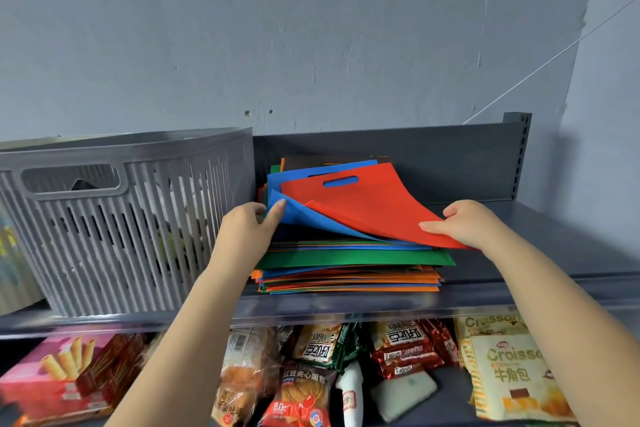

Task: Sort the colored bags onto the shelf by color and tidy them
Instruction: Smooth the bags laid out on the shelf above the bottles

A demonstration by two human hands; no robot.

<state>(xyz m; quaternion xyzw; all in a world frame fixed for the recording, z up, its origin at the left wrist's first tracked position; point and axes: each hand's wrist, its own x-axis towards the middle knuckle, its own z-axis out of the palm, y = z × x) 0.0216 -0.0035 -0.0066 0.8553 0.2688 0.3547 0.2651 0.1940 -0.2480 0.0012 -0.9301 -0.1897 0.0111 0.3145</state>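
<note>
Thin, light, floppy cloth, sagging where lifted; best pinched at a corner. Red bag (367, 204) atop mixed stack (349, 270), right of basket (114, 218); right hand (460, 224) pinching its near corner. Left hand (247, 225) pinching blue bag (304, 218) beneath.

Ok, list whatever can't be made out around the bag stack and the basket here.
- Head view: most bags in the mixed flat fabric bag stack show only as edges, so no count per colour.
- The lifted red fabric bag and blue fabric bag hide the sheet beneath them.
- The slatted grey plastic basket screens its contents.
- Left hand: its grip under the blue bag is hidden.
</note>
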